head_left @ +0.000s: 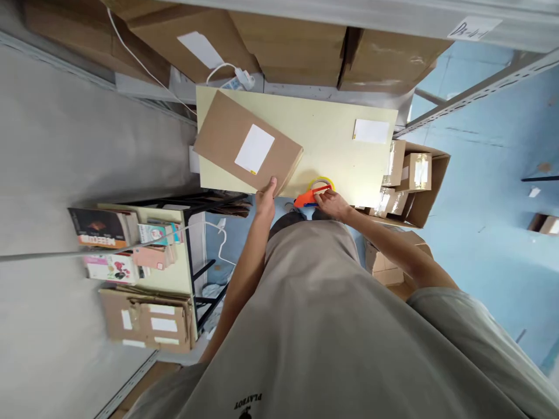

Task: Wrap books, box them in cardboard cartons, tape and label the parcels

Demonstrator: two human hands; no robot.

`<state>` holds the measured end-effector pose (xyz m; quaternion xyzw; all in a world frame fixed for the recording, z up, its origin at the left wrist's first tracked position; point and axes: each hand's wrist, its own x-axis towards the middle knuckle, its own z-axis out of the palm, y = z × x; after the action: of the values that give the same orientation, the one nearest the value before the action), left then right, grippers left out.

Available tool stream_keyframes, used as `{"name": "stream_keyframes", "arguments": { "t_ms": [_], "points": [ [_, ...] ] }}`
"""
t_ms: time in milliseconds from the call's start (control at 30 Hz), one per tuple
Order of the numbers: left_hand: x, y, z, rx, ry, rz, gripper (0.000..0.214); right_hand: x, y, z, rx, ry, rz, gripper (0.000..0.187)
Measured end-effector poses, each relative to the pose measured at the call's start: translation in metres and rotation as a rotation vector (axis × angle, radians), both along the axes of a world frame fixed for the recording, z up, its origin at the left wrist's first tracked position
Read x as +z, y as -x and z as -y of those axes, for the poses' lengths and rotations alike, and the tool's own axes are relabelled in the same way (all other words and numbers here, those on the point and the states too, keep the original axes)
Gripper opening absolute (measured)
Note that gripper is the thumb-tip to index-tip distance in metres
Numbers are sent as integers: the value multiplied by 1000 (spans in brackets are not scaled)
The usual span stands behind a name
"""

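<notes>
A flat brown cardboard box (222, 131) with a white label (254, 149) lies slantwise on the left part of a pale yellow table (327, 131). My left hand (266, 199) grips its near corner, thumb on top and the other fingers mostly hidden. To the right, at the table's near edge, my right hand (332, 203) is closed around an orange tape dispenser (303, 199) carrying a roll of tape with a yellow rim (325, 180). The dispenser is apart from the box. A second white label (371, 131) lies on the table's right side.
Large cartons (288, 52) line the shelf behind the table, near a white plug (244, 78). An open carton (437, 186) of small taped boxes stands on the right. At left, a side table holds books (102, 227) and flattened cardboard (148, 317); a cable crosses there.
</notes>
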<state>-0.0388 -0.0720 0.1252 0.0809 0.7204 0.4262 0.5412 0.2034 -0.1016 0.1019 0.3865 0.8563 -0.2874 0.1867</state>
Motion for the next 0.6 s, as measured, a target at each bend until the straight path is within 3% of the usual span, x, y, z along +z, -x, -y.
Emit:
{"name": "stream_keyframes", "arguments": {
  "t_ms": [100,233,367,467,600],
  "points": [
    [8,-6,-5,28,65,-23,26,-4,-25,5,-33,49,-35,56],
    [13,-13,-9,78,82,-45,37,-4,-93,4,-135,48,49,53],
    [13,-14,-11,80,108,-60,31,-7,-148,-32,-206,-50,103,54],
    [14,-15,-12,108,144,-93,31,-19,-137,-84,-224,-146,42,54],
    [20,-15,-13,89,157,-115,35,-38,-78,-161,-185,-257,-53,56]
  ]
}}
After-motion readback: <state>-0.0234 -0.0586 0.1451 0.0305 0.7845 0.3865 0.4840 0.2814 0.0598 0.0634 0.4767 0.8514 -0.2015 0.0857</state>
